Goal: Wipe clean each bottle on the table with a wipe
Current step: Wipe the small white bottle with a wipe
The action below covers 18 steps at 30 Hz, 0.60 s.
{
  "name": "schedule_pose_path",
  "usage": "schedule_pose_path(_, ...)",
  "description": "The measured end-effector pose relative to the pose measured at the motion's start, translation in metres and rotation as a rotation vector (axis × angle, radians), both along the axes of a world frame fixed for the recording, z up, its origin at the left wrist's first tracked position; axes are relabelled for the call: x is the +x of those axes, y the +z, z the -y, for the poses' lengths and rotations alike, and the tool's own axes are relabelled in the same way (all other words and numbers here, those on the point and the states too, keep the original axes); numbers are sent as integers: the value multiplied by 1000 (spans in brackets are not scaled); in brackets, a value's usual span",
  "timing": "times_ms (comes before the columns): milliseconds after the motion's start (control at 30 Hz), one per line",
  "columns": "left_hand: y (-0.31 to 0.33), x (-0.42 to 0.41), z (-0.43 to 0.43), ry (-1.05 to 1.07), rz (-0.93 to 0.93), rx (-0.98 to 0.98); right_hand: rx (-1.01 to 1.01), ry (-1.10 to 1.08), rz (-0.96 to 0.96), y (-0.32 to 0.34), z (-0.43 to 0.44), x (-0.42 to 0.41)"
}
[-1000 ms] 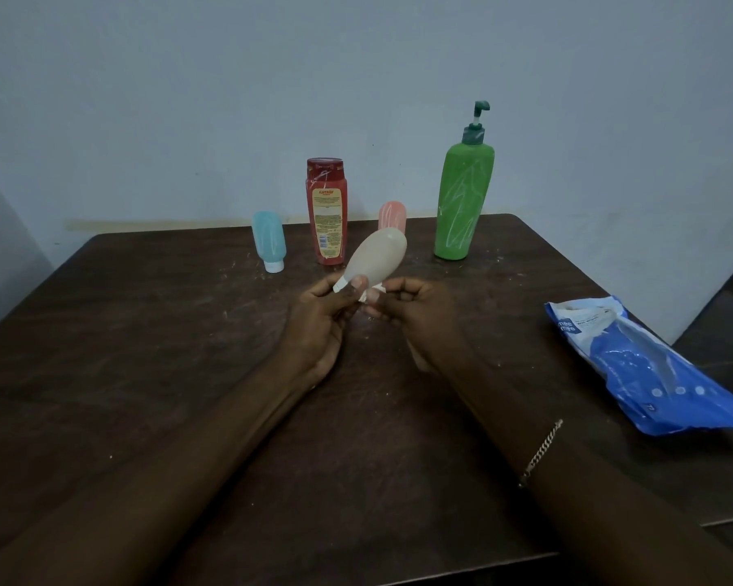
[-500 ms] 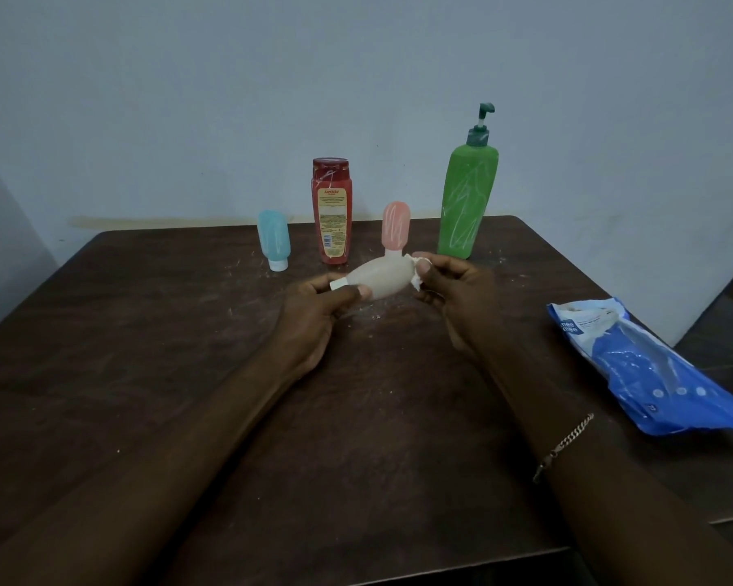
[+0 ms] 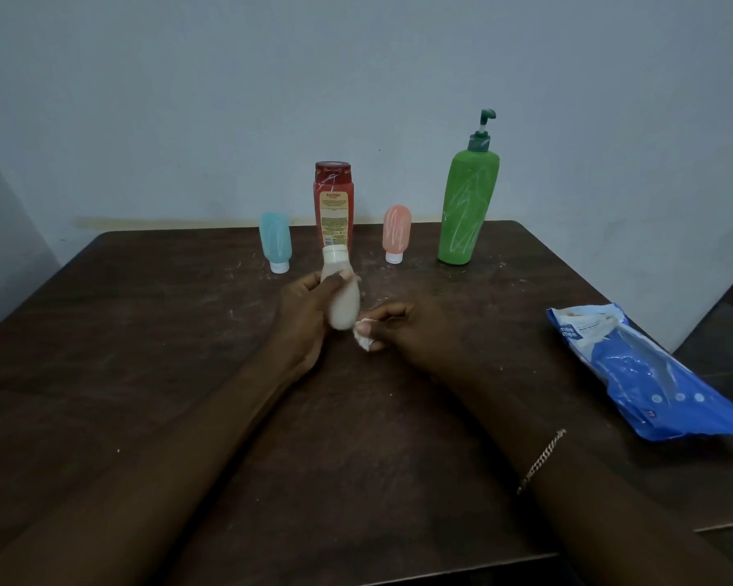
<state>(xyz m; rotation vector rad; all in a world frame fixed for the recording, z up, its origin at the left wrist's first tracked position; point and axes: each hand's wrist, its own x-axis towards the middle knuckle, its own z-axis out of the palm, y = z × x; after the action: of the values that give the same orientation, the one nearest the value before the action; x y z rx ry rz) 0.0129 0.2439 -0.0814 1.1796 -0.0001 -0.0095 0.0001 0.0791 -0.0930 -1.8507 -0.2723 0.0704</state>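
Being wiped, the beige squeeze bottle is gripped cap-up over the table by the left hand, its base touched by the wipe pinched in the right hand; an upward rub seems needed next.

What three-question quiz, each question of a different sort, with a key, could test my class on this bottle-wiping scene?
1. True or false: the tall green plastic pump bottle stands rightmost in the back row.
2. Fill in: besides the small cream squeeze bottle gripped by the left hand, ___ bottles stand on the dark wooden table.
3. Which hand pinches the crumpled white wipe? A: left hand. B: right hand.
Key: 1 true; 2 four; 3 B.
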Motion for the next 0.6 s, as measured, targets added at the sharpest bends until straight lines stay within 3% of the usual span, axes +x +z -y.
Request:
schedule_pose_path(100,-5,3,-3,74,40,232,-27,-66,36,6,5,1)
schedule_pose_path(233,-8,5,-11,54,87,638,-185,-258,358,13,20,3)
schedule_pose_path(333,-7,7,-9,21,107,914,-324,-248,517,11,17,4)
schedule_pose_path(433,-5,5,-5,7,139,1049,-500,-158,635,13,17,4)
schedule_pose_path(600,-5,-5,-2,4,471,1371,-676,-116,722,13,16,6)
